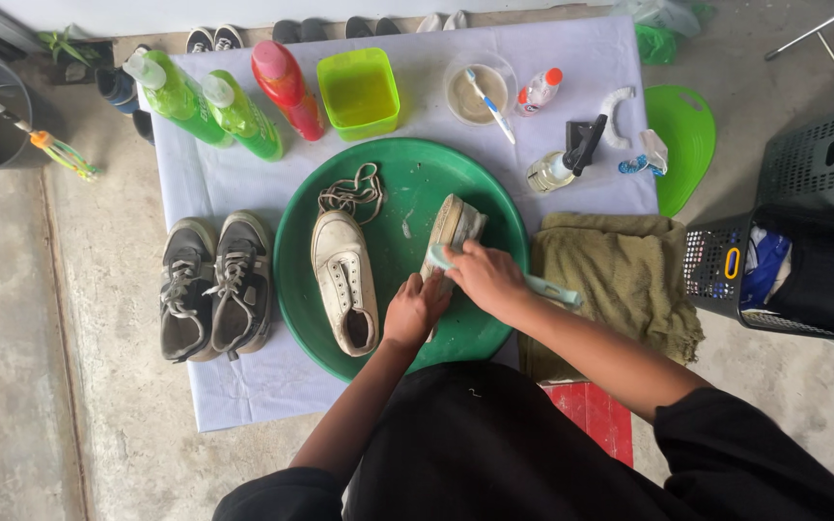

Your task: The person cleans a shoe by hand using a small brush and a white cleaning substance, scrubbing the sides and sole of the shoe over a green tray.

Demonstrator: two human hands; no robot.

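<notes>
Concrete floor (12, 318) carries a pale lilac cloth (243, 386) spread flat. On the cloth: big green basin (494, 207), pair of dark sneakers (214, 287) just left of it, two green bottles (207, 104), red bottle (287, 87), lime tub (359, 94), clear bowl (480, 92), small spray bottle (562, 164). Olive towel (629, 275) overlaps the cloth's right edge; black baskets (803, 260) sit on the floor beyond.

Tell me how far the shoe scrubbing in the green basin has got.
Done: the laces are out, lying in the round green plastic basin.
In hand: the left hand steadies a white canvas shoe on its side; the right hand holds a pale green brush to it.
Left: the other white shoe and the dark sneakers lie untouched.
</notes>
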